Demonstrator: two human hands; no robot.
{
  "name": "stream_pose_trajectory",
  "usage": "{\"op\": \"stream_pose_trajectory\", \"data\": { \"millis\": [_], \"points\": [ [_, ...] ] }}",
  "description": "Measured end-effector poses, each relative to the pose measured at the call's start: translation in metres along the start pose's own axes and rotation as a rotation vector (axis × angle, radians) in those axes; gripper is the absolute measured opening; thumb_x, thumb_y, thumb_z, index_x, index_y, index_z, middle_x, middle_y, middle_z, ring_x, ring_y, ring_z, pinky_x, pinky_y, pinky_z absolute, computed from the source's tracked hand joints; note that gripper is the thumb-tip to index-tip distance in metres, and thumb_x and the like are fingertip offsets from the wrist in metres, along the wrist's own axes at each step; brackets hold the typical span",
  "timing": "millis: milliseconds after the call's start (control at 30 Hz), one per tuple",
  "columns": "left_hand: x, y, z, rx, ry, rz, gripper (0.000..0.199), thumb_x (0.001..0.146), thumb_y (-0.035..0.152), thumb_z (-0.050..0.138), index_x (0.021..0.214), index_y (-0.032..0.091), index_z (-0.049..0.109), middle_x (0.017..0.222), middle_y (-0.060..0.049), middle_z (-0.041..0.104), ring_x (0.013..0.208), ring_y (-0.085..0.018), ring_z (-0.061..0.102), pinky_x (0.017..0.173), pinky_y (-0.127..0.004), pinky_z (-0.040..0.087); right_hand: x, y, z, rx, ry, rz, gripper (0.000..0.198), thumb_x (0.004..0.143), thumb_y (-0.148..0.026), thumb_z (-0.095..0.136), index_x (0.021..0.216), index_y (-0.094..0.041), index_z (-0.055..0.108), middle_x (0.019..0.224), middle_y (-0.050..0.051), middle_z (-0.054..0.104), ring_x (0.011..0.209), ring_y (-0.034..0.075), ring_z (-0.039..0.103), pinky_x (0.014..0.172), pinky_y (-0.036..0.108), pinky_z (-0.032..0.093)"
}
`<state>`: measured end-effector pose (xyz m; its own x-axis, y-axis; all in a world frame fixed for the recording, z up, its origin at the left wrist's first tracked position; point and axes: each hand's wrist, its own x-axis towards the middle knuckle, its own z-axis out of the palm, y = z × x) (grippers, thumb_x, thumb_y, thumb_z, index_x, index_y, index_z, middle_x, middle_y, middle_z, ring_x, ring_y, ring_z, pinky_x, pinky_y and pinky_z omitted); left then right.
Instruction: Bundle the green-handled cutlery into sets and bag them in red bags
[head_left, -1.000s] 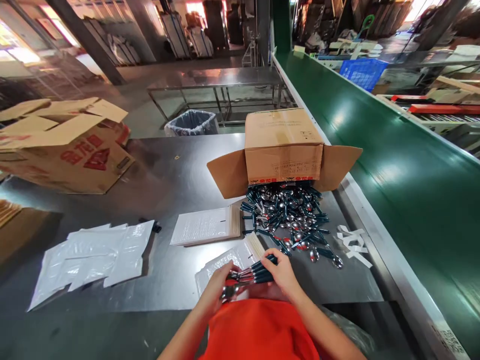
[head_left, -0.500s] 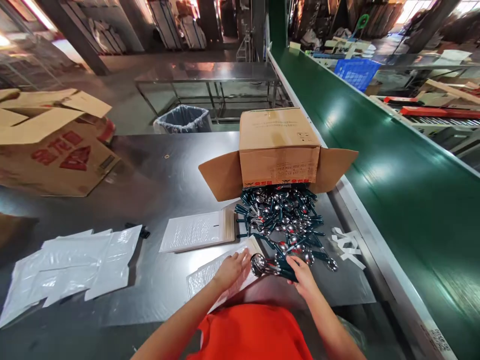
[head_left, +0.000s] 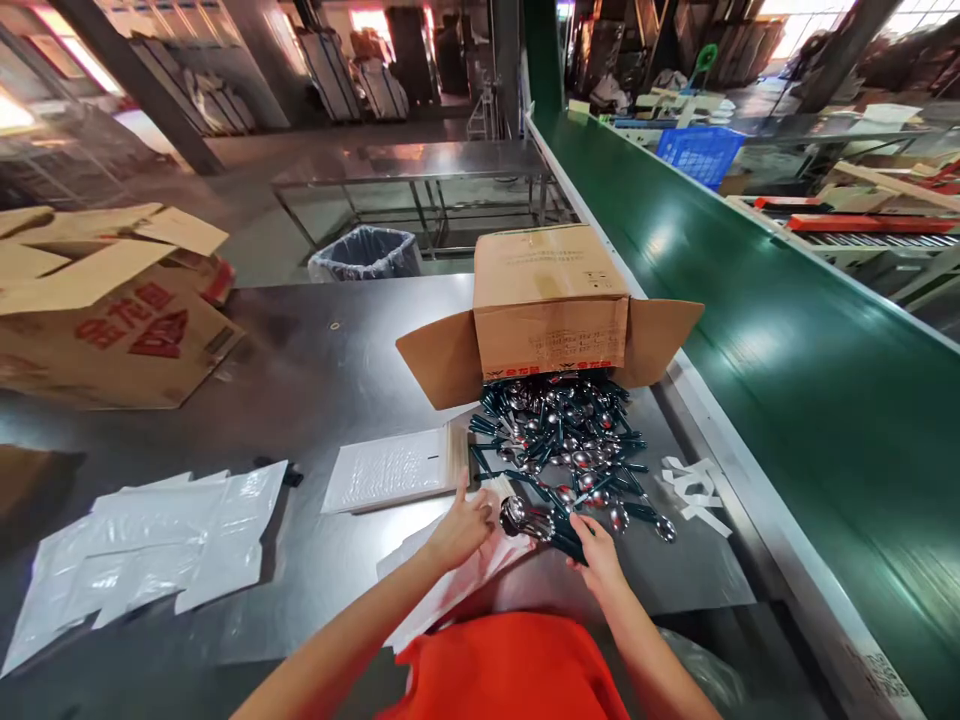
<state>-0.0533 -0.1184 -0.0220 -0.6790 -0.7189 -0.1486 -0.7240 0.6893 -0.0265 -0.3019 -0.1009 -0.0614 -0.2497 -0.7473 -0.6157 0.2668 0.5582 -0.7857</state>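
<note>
My right hand grips a bundle of spoons by their dark green handles. Their shiny bowls point left, at the open end of a white bubble mailer. At that end my left hand has its index finger stretched out and the other fingers curled at the mailer's edge. The mailer lies tilted in front of my body, partly covered by my left forearm. Beyond my hands is a heap of loose spoons, spilling from a cardboard box on its side.
A stack of bubble mailers lies left of the heap. Several white packets overlap farther left, below a large carton. Paper strips lie at the right, beside the green conveyor belt. A lined bin stands behind the table.
My left hand has gone from lying flat on the mailer to curled fingers with the index finger raised. The mailer's surface has tilted. My right hand still holds the spoons in nearly the same place.
</note>
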Motion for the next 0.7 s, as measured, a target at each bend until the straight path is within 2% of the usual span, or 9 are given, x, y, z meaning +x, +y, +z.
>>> {"op": "stream_pose_trajectory", "data": {
  "millis": [67, 133, 233, 333, 400, 467, 500, 600, 700],
  "points": [
    [-0.005, 0.000, -0.009, -0.014, 0.027, -0.030, 0.019, 0.094, 0.016, 0.056, 0.090, 0.017, 0.075, 0.109, -0.012, 0.071, 0.133, -0.035, 0.045, 0.113, -0.073, 0.021, 0.001, -0.007, 0.001, -0.035, 0.020, -0.075, 0.056, 0.048, -0.062, 0.077, 0.082, -0.020, 0.060, 0.063, 0.000, 0.060, 0.052, 0.018, 0.055, 0.036, 0.027, 0.042],
    [-0.010, 0.001, -0.018, -0.047, 0.054, -0.056, 0.019, 0.093, 0.015, 0.056, 0.089, 0.016, 0.074, 0.116, -0.012, 0.070, 0.134, -0.035, 0.044, 0.111, -0.070, 0.027, -0.001, -0.016, 0.004, -0.076, 0.021, -0.173, 0.056, 0.052, -0.063, 0.075, 0.085, -0.020, 0.061, 0.066, 0.001, 0.061, 0.054, 0.019, 0.057, 0.036, 0.028, 0.045],
    [-0.018, 0.001, -0.031, -0.084, 0.067, -0.022, 0.017, 0.089, 0.009, 0.055, 0.092, 0.014, 0.072, 0.121, -0.011, 0.068, 0.130, -0.033, 0.049, 0.103, -0.054, 0.043, -0.011, -0.032, 0.010, -0.146, -0.010, -0.335, 0.052, 0.062, -0.063, 0.072, 0.088, -0.019, 0.062, 0.070, 0.002, 0.062, 0.056, 0.020, 0.057, 0.036, 0.029, 0.048],
    [-0.026, 0.000, -0.043, -0.086, 0.079, 0.041, 0.015, 0.088, 0.013, 0.057, 0.095, 0.015, 0.070, 0.120, -0.009, 0.068, 0.129, -0.030, 0.051, 0.096, -0.042, 0.048, -0.029, -0.048, 0.019, -0.214, -0.063, -0.501, 0.046, 0.069, -0.060, 0.070, 0.091, -0.020, 0.065, 0.079, 0.005, 0.065, 0.060, 0.020, 0.058, 0.042, 0.032, 0.052],
    [-0.030, -0.001, -0.051, -0.075, 0.099, 0.030, 0.016, 0.090, 0.019, 0.056, 0.099, 0.016, 0.070, 0.115, -0.009, 0.069, 0.119, -0.028, 0.056, 0.091, -0.041, 0.049, -0.042, -0.055, 0.023, -0.247, -0.099, -0.652, 0.041, 0.071, -0.057, 0.072, 0.088, -0.021, 0.068, 0.087, 0.007, 0.069, 0.072, 0.023, 0.062, 0.059, 0.035, 0.057],
    [-0.035, -0.003, -0.059, -0.055, 0.120, -0.018, 0.019, 0.093, 0.021, 0.053, 0.100, 0.016, 0.070, 0.109, -0.010, 0.069, 0.107, -0.028, 0.060, 0.084, -0.041, 0.050, -0.052, -0.061, 0.025, -0.306, -0.153, -0.880, 0.032, 0.076, -0.052, 0.071, 0.084, -0.022, 0.070, 0.090, 0.007, 0.070, 0.084, 0.025, 0.064, 0.076, 0.038, 0.056],
    [-0.038, -0.003, -0.063, -0.045, 0.128, -0.046, 0.020, 0.094, 0.022, 0.053, 0.098, 0.015, 0.071, 0.104, -0.011, 0.069, 0.102, -0.029, 0.061, 0.081, -0.041, 0.051, -0.056, -0.063, 0.026, -0.344, -0.189, -1.004, 0.027, 0.080, -0.049, 0.069, 0.084, -0.022, 0.070, 0.088, 0.007, 0.071, 0.086, 0.025, 0.065, 0.080, 0.038, 0.054],
    [-0.046, -0.001, -0.074, -0.032, 0.158, -0.095, 0.020, 0.094, 0.023, 0.054, 0.090, 0.013, 0.072, 0.099, -0.011, 0.068, 0.099, -0.028, 0.061, 0.081, -0.038, 0.052, -0.068, -0.068, 0.026, -0.445, -0.287, -1.291, 0.018, 0.091, -0.039, 0.064, 0.085, -0.022, 0.069, 0.083, 0.005, 0.071, 0.079, 0.021, 0.066, 0.074, 0.034, 0.052],
    [-0.056, 0.008, -0.083, -0.087, 0.247, -0.074, 0.026, 0.099, 0.022, 0.045, 0.092, 0.016, 0.070, 0.114, -0.009, 0.066, 0.104, -0.022, 0.060, 0.089, -0.034, 0.052, -0.077, -0.074, 0.027, -0.473, -0.309, -1.369, 0.016, 0.093, -0.036, 0.062, 0.086, -0.022, 0.068, 0.082, 0.003, 0.071, 0.078, 0.019, 0.065, 0.073, 0.031, 0.051]
  ]
}}
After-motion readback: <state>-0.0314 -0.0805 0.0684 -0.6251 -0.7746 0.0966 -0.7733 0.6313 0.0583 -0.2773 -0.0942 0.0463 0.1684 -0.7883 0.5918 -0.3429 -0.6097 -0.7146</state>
